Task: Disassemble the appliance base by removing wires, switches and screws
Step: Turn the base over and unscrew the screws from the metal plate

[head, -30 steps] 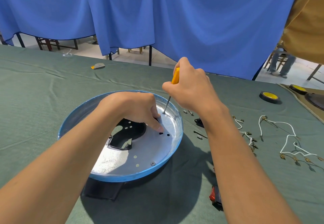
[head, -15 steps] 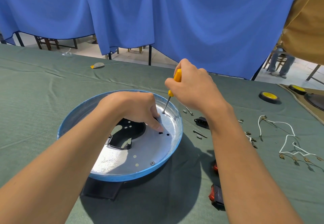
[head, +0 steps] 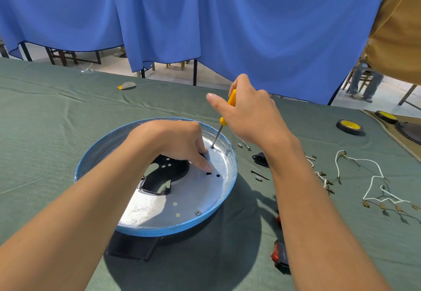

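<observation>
While the round blue-rimmed appliance base (head: 157, 227) sits at frame centre, the left hand (head: 173, 141) presses fingers curled on its silver plate, gripping nothing. Just right, the right hand (head: 248, 117) clasps a yellow screwdriver (head: 229, 108) (thumb lifted), tip on a screw (head: 212, 147) near the far rim.

base (head: 127, 135) centre table (head: 45, 113), wires (head: 373, 176) right

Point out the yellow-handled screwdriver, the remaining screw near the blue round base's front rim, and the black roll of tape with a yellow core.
Yellow-handled screwdriver (head: 216, 134), head view, on its metal shaft.
Remaining screw (head: 198, 212), head view, on its head.
Black roll of tape (head: 350, 127), head view, on its yellow core.
</observation>
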Action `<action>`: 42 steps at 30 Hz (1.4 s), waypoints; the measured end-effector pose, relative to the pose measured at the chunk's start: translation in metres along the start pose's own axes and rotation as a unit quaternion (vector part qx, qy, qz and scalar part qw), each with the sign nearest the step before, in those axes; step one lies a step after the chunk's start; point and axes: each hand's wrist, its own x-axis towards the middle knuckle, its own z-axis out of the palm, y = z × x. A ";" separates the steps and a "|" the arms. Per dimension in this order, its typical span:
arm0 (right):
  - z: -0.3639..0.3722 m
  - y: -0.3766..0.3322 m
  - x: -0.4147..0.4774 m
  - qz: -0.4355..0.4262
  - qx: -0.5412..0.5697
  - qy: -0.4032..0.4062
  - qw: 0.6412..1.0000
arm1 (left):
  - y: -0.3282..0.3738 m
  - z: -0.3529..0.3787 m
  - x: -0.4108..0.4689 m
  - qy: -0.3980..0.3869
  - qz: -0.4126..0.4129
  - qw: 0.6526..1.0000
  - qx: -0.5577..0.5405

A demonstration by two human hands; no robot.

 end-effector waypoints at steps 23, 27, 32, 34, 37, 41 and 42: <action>0.005 0.001 0.001 -0.002 0.029 -0.003 1.000 | 0.001 0.000 -0.001 -0.001 -0.007 1.000 -0.001; 0.007 0.003 0.004 0.006 0.004 0.038 0.999 | 0.001 0.000 -0.001 -0.002 -0.010 1.000 0.003; 0.002 0.002 0.001 -0.004 0.037 0.008 0.999 | 0.001 0.000 0.000 -0.004 -0.005 1.000 -0.004; 0.004 0.001 0.000 -0.012 0.020 0.011 1.000 | 0.000 0.000 0.001 0.000 0.002 1.000 -0.007; 0.010 0.002 0.000 -0.003 -0.031 0.036 0.999 | 0.000 0.000 0.001 0.004 0.004 1.000 -0.008; 0.010 0.003 0.001 -0.021 -0.022 0.069 0.997 | 0.001 0.000 0.001 0.004 0.003 1.000 -0.009; 0.009 0.003 0.001 -0.027 -0.012 0.065 0.997 | 0.001 0.000 0.001 0.004 0.002 1.000 -0.009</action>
